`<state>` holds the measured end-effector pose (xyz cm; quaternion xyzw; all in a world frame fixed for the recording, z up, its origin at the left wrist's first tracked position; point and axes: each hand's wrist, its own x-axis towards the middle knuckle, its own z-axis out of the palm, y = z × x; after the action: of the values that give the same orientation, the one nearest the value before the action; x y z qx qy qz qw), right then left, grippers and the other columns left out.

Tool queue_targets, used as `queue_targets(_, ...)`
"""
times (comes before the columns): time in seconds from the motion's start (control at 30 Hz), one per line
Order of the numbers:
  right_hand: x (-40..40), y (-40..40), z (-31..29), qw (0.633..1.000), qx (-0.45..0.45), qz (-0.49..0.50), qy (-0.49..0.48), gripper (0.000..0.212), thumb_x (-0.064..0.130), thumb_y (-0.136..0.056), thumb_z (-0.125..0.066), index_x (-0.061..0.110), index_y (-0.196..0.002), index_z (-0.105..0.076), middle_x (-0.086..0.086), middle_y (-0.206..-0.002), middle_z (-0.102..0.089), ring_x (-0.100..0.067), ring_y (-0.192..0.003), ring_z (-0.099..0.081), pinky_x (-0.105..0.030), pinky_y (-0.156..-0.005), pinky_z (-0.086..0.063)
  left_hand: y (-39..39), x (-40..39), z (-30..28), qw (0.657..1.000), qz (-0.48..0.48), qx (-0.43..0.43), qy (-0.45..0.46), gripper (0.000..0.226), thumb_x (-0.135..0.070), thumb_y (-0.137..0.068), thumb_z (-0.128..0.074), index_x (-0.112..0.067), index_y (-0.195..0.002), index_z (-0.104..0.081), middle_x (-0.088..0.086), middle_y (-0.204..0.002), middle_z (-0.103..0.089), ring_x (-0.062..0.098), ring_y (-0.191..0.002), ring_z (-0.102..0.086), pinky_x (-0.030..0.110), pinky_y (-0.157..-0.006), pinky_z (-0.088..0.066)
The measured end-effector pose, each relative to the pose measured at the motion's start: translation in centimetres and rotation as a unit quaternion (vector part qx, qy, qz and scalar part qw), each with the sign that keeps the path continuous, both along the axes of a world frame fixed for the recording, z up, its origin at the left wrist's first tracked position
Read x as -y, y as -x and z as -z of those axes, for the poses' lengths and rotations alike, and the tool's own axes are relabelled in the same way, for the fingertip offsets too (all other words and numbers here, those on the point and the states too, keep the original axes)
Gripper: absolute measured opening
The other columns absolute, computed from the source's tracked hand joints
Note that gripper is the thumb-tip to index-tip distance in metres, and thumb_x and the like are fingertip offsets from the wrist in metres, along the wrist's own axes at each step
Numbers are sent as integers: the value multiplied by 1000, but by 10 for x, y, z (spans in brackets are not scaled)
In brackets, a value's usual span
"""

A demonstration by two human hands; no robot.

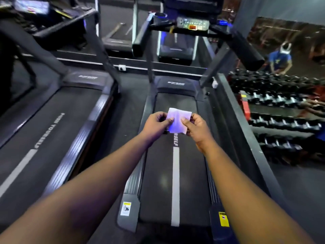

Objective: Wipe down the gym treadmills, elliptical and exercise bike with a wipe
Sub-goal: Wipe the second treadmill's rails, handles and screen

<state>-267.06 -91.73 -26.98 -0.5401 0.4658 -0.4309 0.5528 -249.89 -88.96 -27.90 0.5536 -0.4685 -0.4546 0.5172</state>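
Both hands out over the treadmill point(175, 173), its belt running straight ahead to the console point(193, 24), with a second treadmill point(52, 124) left of it and a dumbbell rack point(281, 110) right. The left hand point(157, 123) and right hand point(197, 128) pinch a white wipe point(178, 120) flat above the belt, fingers clamped on its side edges. The console's display is too blurred to read.
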Motion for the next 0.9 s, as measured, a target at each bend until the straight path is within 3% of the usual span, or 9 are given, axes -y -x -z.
queue_targets(0.1, 32, -21, -2, 1000, 9, -27, -10, 23, 19, -93, -70, 11, -115, -68, -14, -113, -75, -35, -108, -69, -54, -95, -54, -15, 23, -10, 1000, -18, 8, -3, 8, -16, -98, -69, -9, -94, -68, 1, -80, -68, 7, -63, -60, 26, -57, -53)
queue_targets(0.23, 88, -34, -6, 1000, 11, -27, -12, 21, 8, -97, -65, 6, -117, -69, -12, -109, -76, -30, -100, -71, -45, -89, -58, -25, 76, -18, 999, -42, 10, -8, 7, -17, -97, -70, -12, -92, -69, 2, -84, -70, 12, -72, -64, 36, -66, -57)
queue_targets(0.43, 194, -41, 21, 1000, 19, -13, 4, 17, 5, -97, -64, 8, -112, -71, -15, -111, -75, -21, -93, -67, -44, -90, -56, -24, 170, 7, 997, -72, 20, -14, 9, -14, -96, -70, -15, -88, -67, 2, -74, -67, 12, -59, -60, 28, -57, -52)
queue_targets(0.57, 288, -47, 10, 999, 18, -24, -22, 17, 7, -97, -64, 11, -112, -70, -9, -109, -76, -16, -91, -68, -40, -86, -57, -32, 254, -17, 991, -125, 17, -52, 8, -12, -98, -68, -4, -96, -69, 3, -74, -66, 11, -55, -57, 23, -53, -49)
queue_targets(0.7, 354, -63, -30, 998, -3, -50, -46, 17, 3, -99, -60, 17, -107, -67, 4, -99, -73, -8, -85, -65, -20, -74, -54, -48, 316, -56, 978, -159, 80, -110, 9, -15, -97, -68, -6, -97, -71, 1, -72, -69, 11, -55, -59, 28, -57, -48)
queue_targets(0.83, 387, -93, -62, 996, -16, -58, -64, 20, 5, -100, -56, 23, -100, -65, 6, -98, -71, -12, -91, -63, -27, -83, -53, -76, 341, -86, 963, -175, 151, -140, 6, -23, -94, -71, -24, -88, -71, -5, -78, -74, 10, -64, -64, 31, -66, -53)
queue_targets(0.9, 397, -114, -80, 995, -3, -45, -84, 16, 3, -100, -53, 14, -100, -65, -4, -98, -71, -12, -90, -59, -20, -76, -49, -92, 348, -106, 952, -185, 191, -150, 4, -26, -93, -72, -26, -90, -72, -6, -84, -76, 7, -72, -68, 32, -74, -55)
